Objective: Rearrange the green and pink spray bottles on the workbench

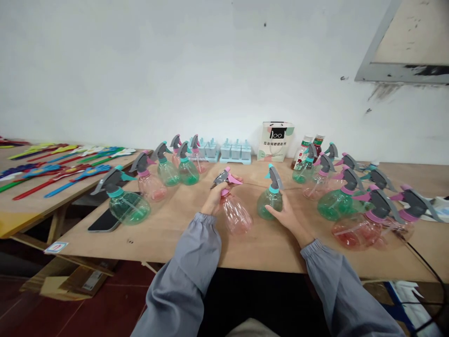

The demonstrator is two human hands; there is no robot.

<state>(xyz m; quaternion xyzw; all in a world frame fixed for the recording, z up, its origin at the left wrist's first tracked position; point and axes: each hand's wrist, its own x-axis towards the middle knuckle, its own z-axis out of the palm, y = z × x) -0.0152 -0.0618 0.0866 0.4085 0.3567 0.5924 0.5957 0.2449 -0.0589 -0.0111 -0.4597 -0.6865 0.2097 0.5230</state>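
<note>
Behind the held pink bottle point(237, 216) stand blue molds point(235, 152).

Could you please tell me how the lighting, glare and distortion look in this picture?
In the head view, light on the wall is soft and fairly even; small highlights streak the pink spray bottle in the left hand; it is dark beneath the table; wide-angle distortion seems to stretch the bottles at right; fine detail looks slightly soft.

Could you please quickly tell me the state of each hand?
Left hand: closed around the neck of the pink spray bottle.
Right hand: holding the green spray bottle by its side.
</note>
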